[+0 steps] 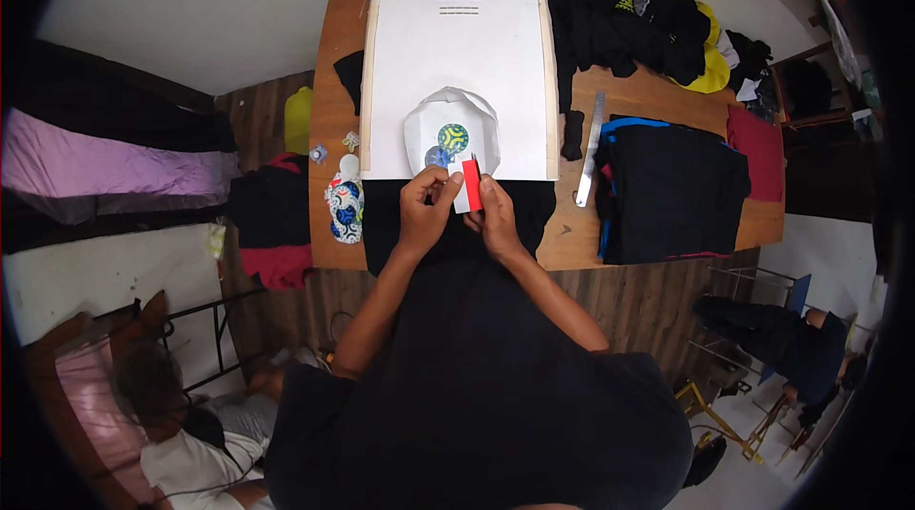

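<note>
Hands meet at the near edge of a wooden tabletop (329, 119). The left hand (426, 207) pinches a small white paper piece (460, 197), fingers closed on it, steadying it. The right hand (496, 214) grips a red knife (472, 182) upright against that piece, blade end up, apparently to cut or peel. Just beyond lies a white sheet (453, 129) with round printed designs on a large white board (457, 52). A metal ruler (590, 150) and folded dark clothes (672, 188) lie to the right.
</note>
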Available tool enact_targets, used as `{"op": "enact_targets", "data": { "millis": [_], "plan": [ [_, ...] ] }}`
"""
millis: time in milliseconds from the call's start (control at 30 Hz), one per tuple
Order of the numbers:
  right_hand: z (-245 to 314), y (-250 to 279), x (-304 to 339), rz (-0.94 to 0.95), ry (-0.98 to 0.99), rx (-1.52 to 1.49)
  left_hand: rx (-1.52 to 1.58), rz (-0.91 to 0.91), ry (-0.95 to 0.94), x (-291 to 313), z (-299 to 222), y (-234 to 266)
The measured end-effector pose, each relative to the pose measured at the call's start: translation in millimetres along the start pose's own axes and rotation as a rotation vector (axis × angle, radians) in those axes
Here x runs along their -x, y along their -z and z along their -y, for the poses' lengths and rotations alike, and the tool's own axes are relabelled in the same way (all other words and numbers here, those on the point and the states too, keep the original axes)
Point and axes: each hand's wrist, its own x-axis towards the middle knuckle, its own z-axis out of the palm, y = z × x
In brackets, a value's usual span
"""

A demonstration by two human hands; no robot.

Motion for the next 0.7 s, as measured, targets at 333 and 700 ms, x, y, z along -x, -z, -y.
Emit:
{"op": "enact_targets", "data": {
  "millis": [333,700],
  "plan": [
    [-1.0,-0.5,-12.8,-0.01,-0.05,-0.029,0.008,0.077,0.113,-5.4,25.9,8.0],
    [-5.2,-2.2,-37.6,-0.028,-0.083,0.008,0.062,-0.064,0.12,-23.3,23.1,14.1]
  ]
}}
